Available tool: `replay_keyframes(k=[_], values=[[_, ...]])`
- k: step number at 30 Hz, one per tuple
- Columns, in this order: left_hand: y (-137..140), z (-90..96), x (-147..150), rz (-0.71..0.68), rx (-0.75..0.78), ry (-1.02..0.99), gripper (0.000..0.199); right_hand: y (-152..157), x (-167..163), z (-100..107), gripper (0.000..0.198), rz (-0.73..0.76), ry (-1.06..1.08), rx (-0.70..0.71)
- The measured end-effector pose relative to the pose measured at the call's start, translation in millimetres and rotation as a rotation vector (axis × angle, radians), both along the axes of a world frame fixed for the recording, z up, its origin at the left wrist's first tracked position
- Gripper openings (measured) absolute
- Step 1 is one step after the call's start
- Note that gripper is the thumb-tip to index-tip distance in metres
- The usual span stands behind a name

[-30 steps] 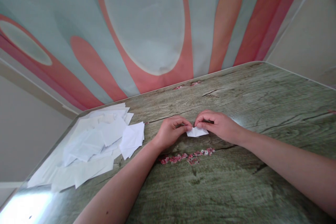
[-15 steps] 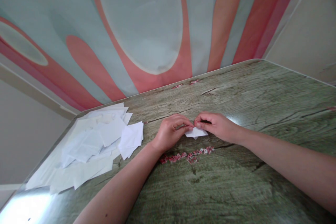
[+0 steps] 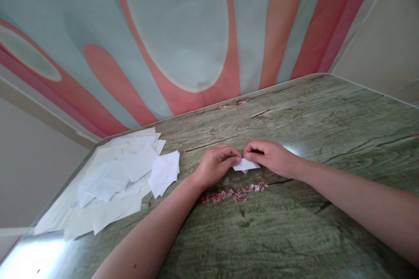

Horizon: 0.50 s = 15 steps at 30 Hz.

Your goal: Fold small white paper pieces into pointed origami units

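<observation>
A small folded piece of white paper [image 3: 246,165] is between my two hands, low over the table in the middle of the view. Its near side has a straight edge, with a small point sticking out below. My left hand [image 3: 218,163] pinches its upper left part between thumb and fingers. On the other side my right hand [image 3: 266,155] has thumb and index finger closed on the upper right part. The fingertips of both hands nearly meet and cover the paper's top.
A spread pile of white paper sheets [image 3: 111,178] lies on the left of the wood-patterned table [image 3: 294,231]. Beside it is a small stack of square papers [image 3: 164,173]. A patterned red and grey-blue wall covering [image 3: 196,30] rises behind the table's back edge.
Both hands keep their pinch on the folded paper. My left fingers have shifted very slightly, and a little more of the paper's left part is covered.
</observation>
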<state>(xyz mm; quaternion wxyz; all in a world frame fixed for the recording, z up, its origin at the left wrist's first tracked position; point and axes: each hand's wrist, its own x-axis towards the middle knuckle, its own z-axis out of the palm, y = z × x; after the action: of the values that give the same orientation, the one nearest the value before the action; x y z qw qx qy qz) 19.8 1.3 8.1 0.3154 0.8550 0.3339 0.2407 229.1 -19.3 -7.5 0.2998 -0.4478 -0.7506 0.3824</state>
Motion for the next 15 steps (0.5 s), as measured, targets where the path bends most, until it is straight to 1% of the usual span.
replay_keyframes(k=[6,10,15], values=[[-2.2,0.7,2.6,-0.024,0.063,0.013,0.013,-0.1,-1.4,1.7,0.021,0.003,-0.014,-0.003],[-3.5,0.3,4.7,-0.036,0.113,0.014,0.013,-0.3,-0.2,1.6,0.022,0.015,-0.004,-0.035],[-1.9,-1.4,4.9,-0.009,0.116,-0.021,0.012,-0.3,2.3,0.8,0.019,0.013,0.057,-0.070]])
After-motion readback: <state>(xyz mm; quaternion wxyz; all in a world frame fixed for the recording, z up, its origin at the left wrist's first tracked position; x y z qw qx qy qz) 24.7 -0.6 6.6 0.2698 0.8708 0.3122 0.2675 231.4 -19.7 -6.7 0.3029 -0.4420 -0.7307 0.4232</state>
